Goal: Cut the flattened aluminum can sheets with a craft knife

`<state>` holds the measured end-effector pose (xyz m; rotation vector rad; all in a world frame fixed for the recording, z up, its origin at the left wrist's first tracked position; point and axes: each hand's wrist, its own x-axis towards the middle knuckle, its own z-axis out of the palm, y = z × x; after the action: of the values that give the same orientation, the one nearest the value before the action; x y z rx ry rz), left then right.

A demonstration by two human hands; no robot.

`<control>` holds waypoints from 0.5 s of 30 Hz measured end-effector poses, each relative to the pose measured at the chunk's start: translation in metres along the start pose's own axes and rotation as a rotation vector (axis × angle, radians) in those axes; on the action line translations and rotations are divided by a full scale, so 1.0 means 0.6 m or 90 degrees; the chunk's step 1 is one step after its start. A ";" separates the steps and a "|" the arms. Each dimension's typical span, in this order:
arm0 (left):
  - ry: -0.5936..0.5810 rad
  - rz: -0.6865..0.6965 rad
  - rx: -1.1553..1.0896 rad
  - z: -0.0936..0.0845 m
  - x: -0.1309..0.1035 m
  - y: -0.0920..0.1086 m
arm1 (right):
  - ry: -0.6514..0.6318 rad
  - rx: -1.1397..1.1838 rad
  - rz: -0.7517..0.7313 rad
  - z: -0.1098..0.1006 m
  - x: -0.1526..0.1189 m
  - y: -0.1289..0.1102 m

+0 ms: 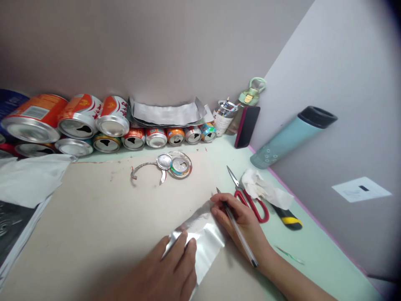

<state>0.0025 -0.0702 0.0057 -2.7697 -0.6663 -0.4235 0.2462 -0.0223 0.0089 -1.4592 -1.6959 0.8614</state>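
Observation:
My left hand (175,263) lies with its fingers stretched out over a strip of silver sheet metal (208,246), pressing on its near left part. The strip looks cut from a can and runs slantwise over the beige board. At its far right end is my right hand (239,221), closed, with a clear pen (239,234) tucked in it. The pen's tip points away from me, past the fingers. The right thumb and fingertip touch the strip's corner. Beyond the strip lie cut can ends (180,166) with a curled metal rim.
Drink cans (134,139) are stacked along the wall, with curved metal sheets (167,113) on top. To the right are red-handled scissors (252,205), crumpled tissue (265,188), a black-and-yellow handle (290,218), a blue tumbler (288,140), a phone (247,126) and a pencil tin (224,119).

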 end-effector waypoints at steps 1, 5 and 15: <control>-0.001 -0.004 -0.001 0.001 -0.002 0.001 | 0.000 0.001 -0.001 0.001 0.000 0.000; 0.010 -0.008 0.009 0.007 -0.007 0.004 | 0.001 0.011 -0.004 0.001 -0.001 0.001; -0.028 0.010 0.002 0.003 -0.002 0.005 | -0.008 0.035 -0.010 0.002 -0.002 0.001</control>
<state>0.0031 -0.0728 0.0032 -2.7869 -0.6533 -0.3597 0.2454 -0.0235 0.0074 -1.4057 -1.6776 0.9032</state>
